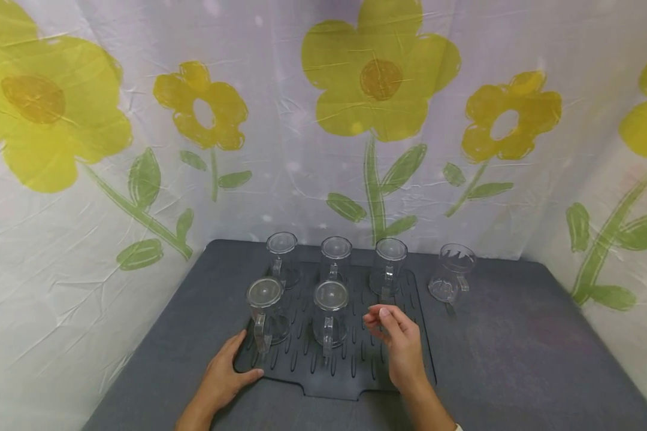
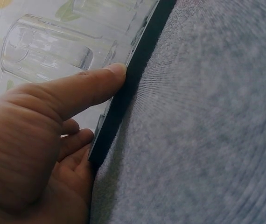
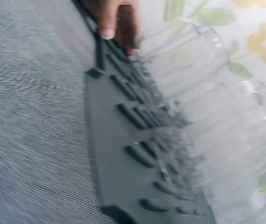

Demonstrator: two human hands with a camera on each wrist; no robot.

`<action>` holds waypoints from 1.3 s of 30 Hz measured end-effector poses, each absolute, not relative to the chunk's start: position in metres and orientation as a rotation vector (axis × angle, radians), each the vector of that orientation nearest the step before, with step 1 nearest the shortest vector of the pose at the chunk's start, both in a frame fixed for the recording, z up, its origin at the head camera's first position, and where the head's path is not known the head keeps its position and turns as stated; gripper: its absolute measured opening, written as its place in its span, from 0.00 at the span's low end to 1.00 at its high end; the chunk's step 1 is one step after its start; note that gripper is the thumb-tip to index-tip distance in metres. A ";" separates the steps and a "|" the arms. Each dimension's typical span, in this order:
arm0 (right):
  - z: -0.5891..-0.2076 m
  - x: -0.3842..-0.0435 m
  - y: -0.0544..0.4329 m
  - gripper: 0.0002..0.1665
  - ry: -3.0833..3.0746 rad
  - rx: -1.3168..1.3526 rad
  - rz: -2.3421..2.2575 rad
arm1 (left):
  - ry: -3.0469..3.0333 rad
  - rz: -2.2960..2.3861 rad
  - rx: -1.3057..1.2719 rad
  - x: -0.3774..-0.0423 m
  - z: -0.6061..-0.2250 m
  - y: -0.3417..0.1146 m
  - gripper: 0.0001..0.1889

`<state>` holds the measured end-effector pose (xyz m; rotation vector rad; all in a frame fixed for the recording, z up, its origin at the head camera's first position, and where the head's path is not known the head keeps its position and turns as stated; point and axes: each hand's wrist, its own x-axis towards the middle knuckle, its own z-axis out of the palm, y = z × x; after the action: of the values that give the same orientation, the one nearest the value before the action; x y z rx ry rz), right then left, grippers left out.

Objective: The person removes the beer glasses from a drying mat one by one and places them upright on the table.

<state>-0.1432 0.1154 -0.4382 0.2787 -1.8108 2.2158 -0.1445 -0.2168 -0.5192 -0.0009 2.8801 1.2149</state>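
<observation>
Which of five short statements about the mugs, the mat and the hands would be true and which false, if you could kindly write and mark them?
1. Five glass mugs stand on the ribbed mat. True.
2. The sixth mug also stands on the mat. False: the sixth mug stands on the table, to the right of the mat.
3. The left hand touches the mat at its near left corner. True.
4. The right hand grips a mug. False: it holds no mug.
5. The mugs are made of opaque material. False: they are transparent.

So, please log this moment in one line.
left hand: touches mat; right hand: empty; five mugs: inverted, on mat; sixth mug: beside mat
</observation>
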 end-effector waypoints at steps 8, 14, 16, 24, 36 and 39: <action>-0.457 -0.147 0.102 0.21 -1.900 0.245 2.253 | 2.876 1.227 -0.009 -0.144 -0.519 -0.217 0.53; -0.467 -0.149 0.095 0.22 -1.936 0.250 2.303 | 2.877 1.241 -0.001 -0.145 -0.520 -0.217 0.53; -0.469 -0.150 0.092 0.23 -1.952 0.250 2.321 | 2.879 1.235 0.000 -0.145 -0.521 -0.217 0.53; -0.480 -0.151 0.083 0.23 -2.019 0.255 2.358 | 2.882 1.205 -0.009 -0.146 -0.522 -0.218 0.54; -0.489 -0.152 0.073 0.23 -2.026 0.306 2.432 | 2.876 1.222 0.002 -0.147 -0.522 -0.218 0.53; -0.491 -0.153 0.071 0.23 -2.023 0.328 2.444 | 2.879 1.219 0.007 -0.147 -0.522 -0.218 0.53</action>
<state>-0.1528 0.0708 -0.4906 0.3275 -2.0230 2.4443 -0.1467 -0.2181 -0.5222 0.0067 2.8789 1.2192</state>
